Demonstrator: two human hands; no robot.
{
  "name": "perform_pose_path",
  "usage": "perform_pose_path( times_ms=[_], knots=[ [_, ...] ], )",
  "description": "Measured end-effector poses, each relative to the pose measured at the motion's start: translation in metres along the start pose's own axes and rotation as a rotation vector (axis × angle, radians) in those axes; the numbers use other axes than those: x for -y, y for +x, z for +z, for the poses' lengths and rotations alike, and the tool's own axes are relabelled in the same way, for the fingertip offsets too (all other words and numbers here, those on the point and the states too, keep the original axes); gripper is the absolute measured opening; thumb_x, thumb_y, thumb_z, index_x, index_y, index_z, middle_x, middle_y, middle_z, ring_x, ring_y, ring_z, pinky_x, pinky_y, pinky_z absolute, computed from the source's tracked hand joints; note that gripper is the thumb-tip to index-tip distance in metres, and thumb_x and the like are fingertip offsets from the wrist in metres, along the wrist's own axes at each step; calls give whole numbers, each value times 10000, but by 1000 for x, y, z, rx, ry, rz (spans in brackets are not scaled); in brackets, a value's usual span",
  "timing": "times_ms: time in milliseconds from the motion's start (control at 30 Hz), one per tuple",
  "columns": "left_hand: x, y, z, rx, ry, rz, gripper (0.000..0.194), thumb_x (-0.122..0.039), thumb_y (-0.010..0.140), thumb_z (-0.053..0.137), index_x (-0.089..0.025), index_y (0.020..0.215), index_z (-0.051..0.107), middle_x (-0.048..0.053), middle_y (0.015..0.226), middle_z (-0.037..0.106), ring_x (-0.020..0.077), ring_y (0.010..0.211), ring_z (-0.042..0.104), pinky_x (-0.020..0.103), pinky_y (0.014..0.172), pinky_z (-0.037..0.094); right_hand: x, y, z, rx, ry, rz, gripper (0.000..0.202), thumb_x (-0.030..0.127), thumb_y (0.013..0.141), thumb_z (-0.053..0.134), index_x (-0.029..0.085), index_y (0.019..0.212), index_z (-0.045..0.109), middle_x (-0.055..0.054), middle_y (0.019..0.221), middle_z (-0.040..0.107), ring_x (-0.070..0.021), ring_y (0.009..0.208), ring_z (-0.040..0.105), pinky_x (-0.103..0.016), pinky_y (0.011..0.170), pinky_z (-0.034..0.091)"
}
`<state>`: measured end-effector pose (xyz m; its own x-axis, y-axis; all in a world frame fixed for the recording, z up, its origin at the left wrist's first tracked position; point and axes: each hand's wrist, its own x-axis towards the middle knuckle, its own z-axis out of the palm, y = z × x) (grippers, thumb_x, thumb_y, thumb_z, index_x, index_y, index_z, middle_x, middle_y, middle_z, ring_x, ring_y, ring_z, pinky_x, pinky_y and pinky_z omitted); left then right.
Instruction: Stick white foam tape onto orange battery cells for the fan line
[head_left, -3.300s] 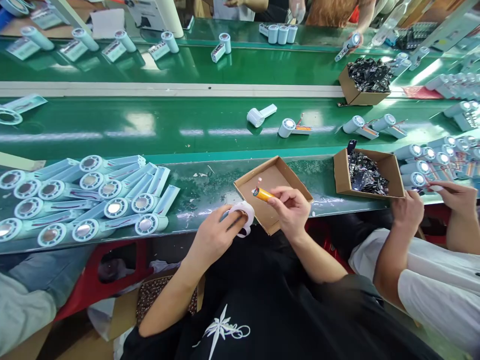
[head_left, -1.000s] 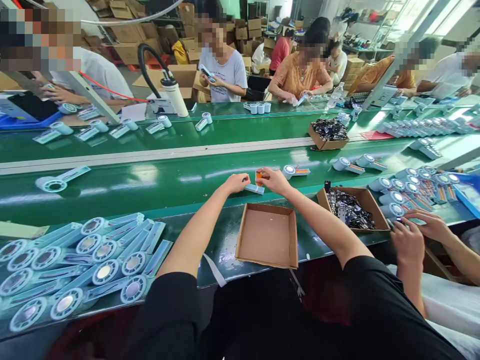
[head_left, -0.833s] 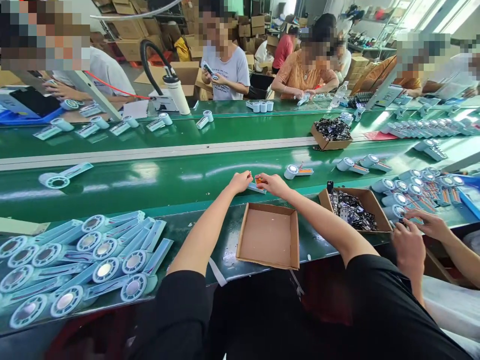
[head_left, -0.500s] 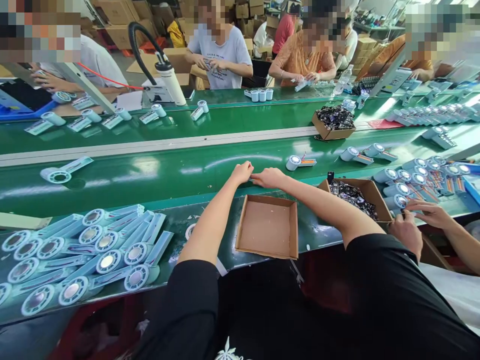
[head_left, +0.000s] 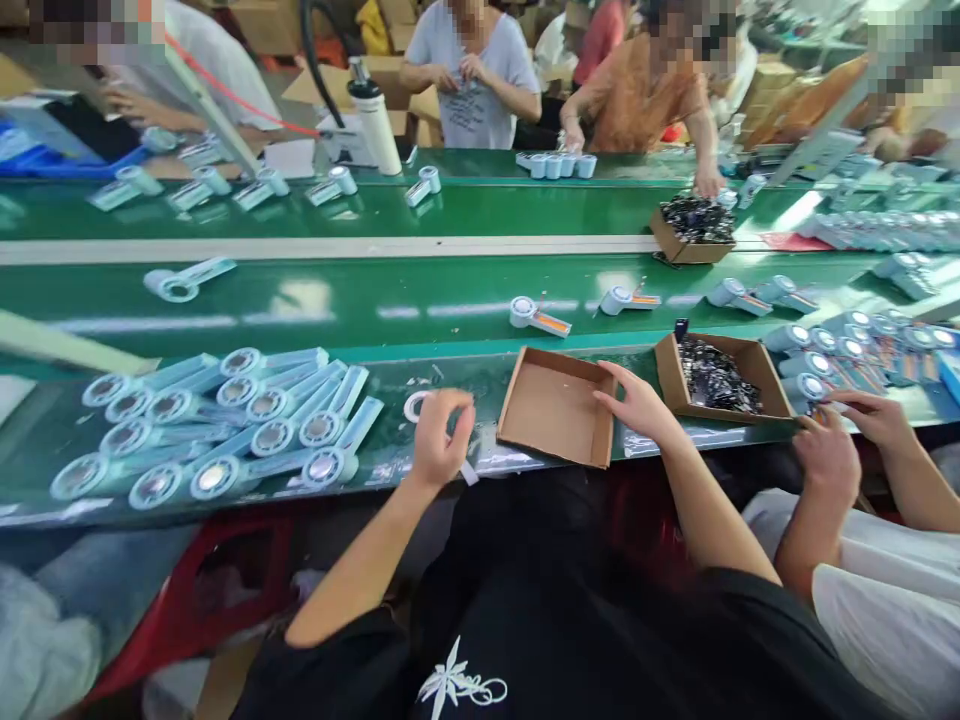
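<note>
My left hand (head_left: 442, 437) is raised over the near bench edge, fingers loosely curled with a gap to the thumb and nothing visible in it. Close by lies a white ring (head_left: 415, 406). My right hand (head_left: 639, 402) is at the right wall of a shallow cardboard box (head_left: 555, 410), thumb inside the rim and fingers around its far corner. The box holds nothing but a few specks. Beyond it, on the green belt, lies a light-blue handheld fan body (head_left: 540, 317) with an orange strip along its handle. A similar fan body (head_left: 628, 300) rests farther right.
Many fan bodies (head_left: 255, 410) lie in overlapping rows at left. A box of small black parts (head_left: 720, 375) stands right of my hand. At far right a co-worker's hands (head_left: 829, 445) handle a fan body. Across the belt people work near another parts box (head_left: 691, 245).
My hands have drawn back from the belt and moved apart; a fan body now lies where they were. The right hand has come to the cardboard box, which sits turned slightly.
</note>
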<state>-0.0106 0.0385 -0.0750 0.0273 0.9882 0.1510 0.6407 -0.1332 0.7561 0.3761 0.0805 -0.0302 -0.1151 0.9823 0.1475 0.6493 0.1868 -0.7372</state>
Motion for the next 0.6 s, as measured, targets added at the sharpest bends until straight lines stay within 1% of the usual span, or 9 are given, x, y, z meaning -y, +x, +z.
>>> perform_pose_path(
  times_ms=[33,100,133,200,267,333,400,500,600],
  knots=[
    [19,-56,-5,-28,1,-189,356,-487,1023,378,-284,1065,667,93,1191,712,266,1197,635,447,1135,492,-9,-29,8,-112,60,55,503,427,862,715,237,1327,698,-121,1430,673,-302,1376,594,-499,1135,509],
    [48,-156,-3,-40,25,-399,364,-478,998,362,-284,965,668,98,1058,733,282,1064,695,466,1027,571,-23,-75,27,-368,207,191,581,385,829,703,223,1383,635,-129,1401,668,-271,1293,636,-441,1026,569],
    [56,-197,2,-53,35,-501,370,-480,988,356,-290,933,668,87,984,738,286,1005,716,468,964,602,-28,-92,35,-471,282,250,655,355,782,719,216,1411,601,-119,1347,686,-253,1209,670,-420,990,577],
    [64,-258,16,-69,43,-672,379,-491,976,369,-289,893,679,68,850,729,298,905,741,471,854,637,-34,-114,45,-586,395,342,706,308,688,736,196,1374,613,-78,1184,726,-220,1012,708,-406,939,580],
    [66,-291,29,-83,27,-812,381,-487,979,401,-265,883,696,65,792,723,303,861,751,474,817,644,-34,-120,47,-590,446,366,561,296,642,727,179,1190,706,-43,1006,731,-214,866,700,-428,892,583],
    [70,-298,39,-89,-10,-873,348,-448,989,451,-232,952,721,84,901,762,290,942,759,466,906,629,-31,-115,43,-535,441,318,386,304,646,738,207,1019,760,-50,934,731,-245,828,694,-461,866,579],
    [79,-283,46,-82,-55,-848,305,-403,998,506,-226,1101,732,95,1145,774,262,1134,728,424,1059,567,-26,-101,38,-453,441,249,307,308,658,782,258,960,791,-79,956,750,-273,844,699,-465,849,570],
    [94,-237,55,-44,-95,-733,425,-406,957,669,-229,1343,672,109,1471,642,274,1397,577,396,1220,430,-21,-77,41,-381,525,200,311,305,631,849,270,938,813,-87,958,764,-246,824,698,-427,814,563],
    [96,-184,62,34,-116,-634,554,-429,946,739,-196,1429,600,146,1525,566,312,1383,561,516,1181,464,-18,-59,57,-382,671,201,387,306,554,853,210,923,791,-41,912,757,-193,782,678,-383,811,564]
  ],
)
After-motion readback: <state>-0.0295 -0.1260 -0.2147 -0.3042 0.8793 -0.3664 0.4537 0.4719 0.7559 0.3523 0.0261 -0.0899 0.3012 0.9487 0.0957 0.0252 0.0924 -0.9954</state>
